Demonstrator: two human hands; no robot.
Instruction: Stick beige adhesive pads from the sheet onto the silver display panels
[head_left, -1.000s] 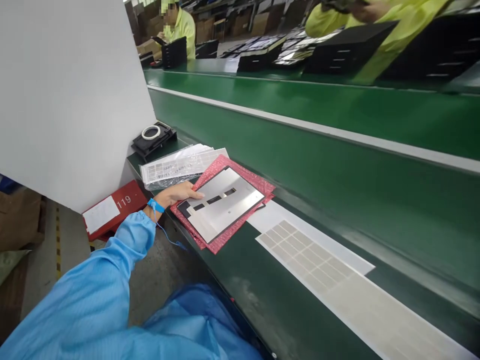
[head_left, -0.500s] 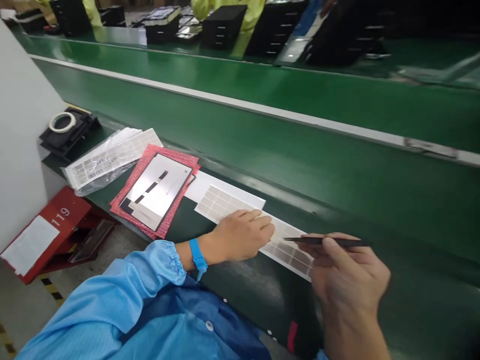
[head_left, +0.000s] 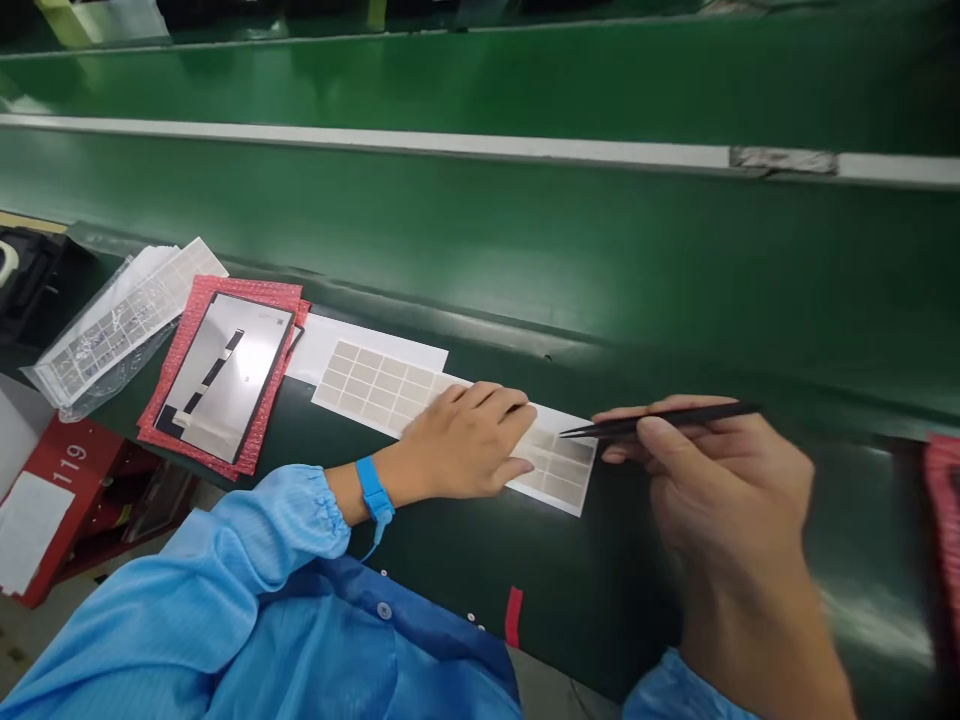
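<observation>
A sheet of pale grey rectangular stickers (head_left: 376, 383) lies on the green bench. My left hand (head_left: 469, 440) rests on the sheet's middle, palm down, with fingers slightly bent and the thumb apart; it covers part of the stickers. In my right hand (head_left: 712, 470) is a pair of black tweezers (head_left: 660, 420), held like a pen. The tips of the tweezers point left, at or just over the sticker sheet's right part; I cannot tell whether they touch it. Left of the sheet, a display panel (head_left: 225, 385) with a dark flex strip lies on pink bubble wrap (head_left: 255, 290).
A white sheet (head_left: 375, 340) lies behind the stickers. More sticker sheets (head_left: 127, 315) in clear plastic are at the left. Below them stands a red box (head_left: 75, 480) marked 119. Pink wrap (head_left: 945, 500) shows at the right edge, and red tape (head_left: 514, 615) marks the bench's front edge.
The view has turned right and down, so the bench items shift left in the picture. The left hand stays on the sticker sheet; the right hand keeps the tweezers near its right part.
</observation>
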